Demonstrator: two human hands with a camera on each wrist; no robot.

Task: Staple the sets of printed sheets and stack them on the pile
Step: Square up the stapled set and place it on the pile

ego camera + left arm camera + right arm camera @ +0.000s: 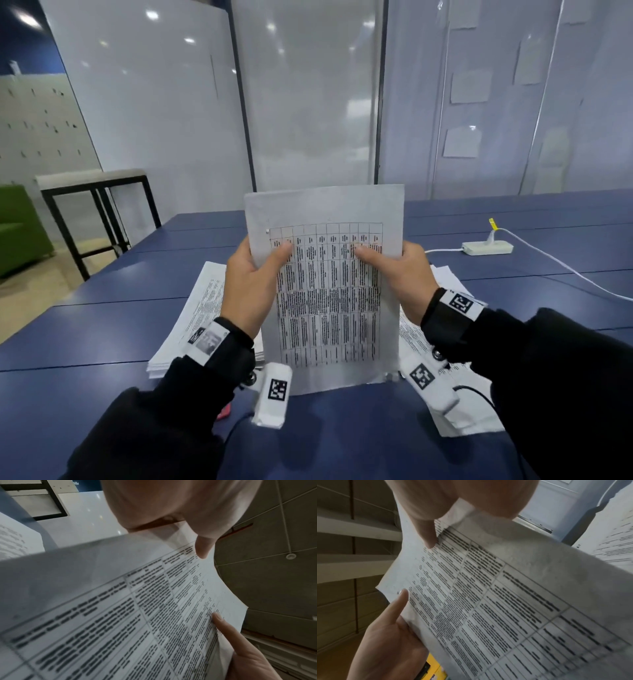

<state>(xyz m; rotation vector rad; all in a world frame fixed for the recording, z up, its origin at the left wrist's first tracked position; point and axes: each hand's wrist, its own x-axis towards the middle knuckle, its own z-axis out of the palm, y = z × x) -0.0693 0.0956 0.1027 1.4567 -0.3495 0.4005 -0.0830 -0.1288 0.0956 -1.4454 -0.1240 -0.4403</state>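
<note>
White paper, one set of printed sheets (329,291): front page bears a ruled table of dense black text, small staple visible near its upper left corner. Held upright above the blue worktop (102,329), lower edge touching it. Left hand (251,284) grips the left edge, thumb pressed on the front, fingers behind. Right hand (404,277) grips the right edge likewise. Pile of printed sheets (191,308) lies on the worktop behind the left hand; more sheets (442,274) lie behind the right. White power strip (488,247), far right.
</note>
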